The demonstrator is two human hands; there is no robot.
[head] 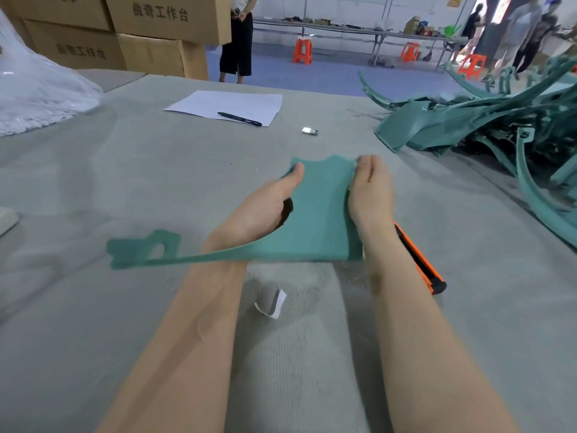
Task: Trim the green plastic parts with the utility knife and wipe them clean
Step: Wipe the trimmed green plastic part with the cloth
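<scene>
A flat green plastic part [318, 210] with a long thin arm reaching left is held above the grey table between both hands. My left hand [268, 207] grips its left edge, thumb lying on top and fingers underneath. My right hand [370, 189] holds the right edge, fingers straight along it and thumb hidden. The orange and black utility knife [421, 264] lies on the table just right of my right forearm, untouched. A small grey and white scrap [271, 303] lies between my forearms.
A heap of green plastic parts [487, 126] fills the right side of the table. A paper sheet [231, 103] with a black pen [240, 119] and a small metal piece [310, 131] lie farther back. A plastic bag [34, 92] sits at left, cardboard boxes [140, 32] behind. People stand in the background.
</scene>
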